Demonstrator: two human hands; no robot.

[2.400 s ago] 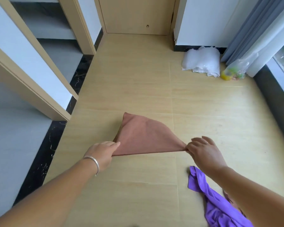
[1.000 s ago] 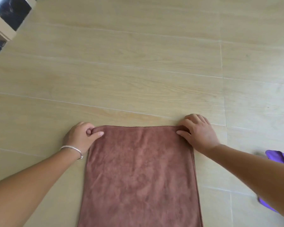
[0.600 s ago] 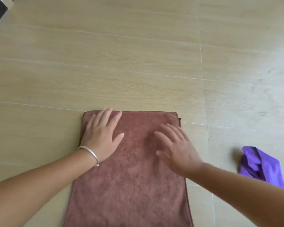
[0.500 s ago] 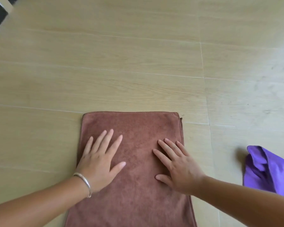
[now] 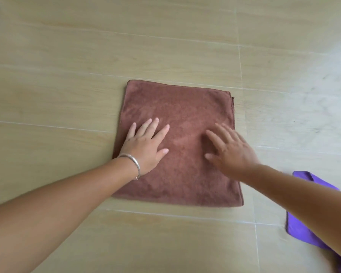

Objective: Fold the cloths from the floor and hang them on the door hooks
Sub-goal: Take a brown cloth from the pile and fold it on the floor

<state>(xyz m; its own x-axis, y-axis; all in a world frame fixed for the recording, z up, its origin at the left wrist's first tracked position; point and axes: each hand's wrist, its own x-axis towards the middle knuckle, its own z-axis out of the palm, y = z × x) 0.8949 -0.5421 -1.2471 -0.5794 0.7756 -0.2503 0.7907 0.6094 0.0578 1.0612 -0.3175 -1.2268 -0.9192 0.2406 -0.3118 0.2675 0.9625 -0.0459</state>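
Brown microfibre cloth [image 5: 185, 107] lies folded flat on wood-look floor [image 5: 67, 56]. Left hand [image 5: 146, 143], silver bangle [image 5: 135, 164] at wrist, rests palm-down on it, fingers spread. Right hand [image 5: 231, 150] blurred, fingers spread over cloth; contact unclear. Purple cloth [image 5: 301, 229] crumpled at right, under right forearm.

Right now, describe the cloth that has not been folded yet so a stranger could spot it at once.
Start from the light wood-look floor and find the flat brown cloth under both open hands. Look to its right, toward the lower right corner of the view: the purple cloth lies there, partly hidden behind the right forearm. It is the only purple item, lying rumpled and apart from the brown one.
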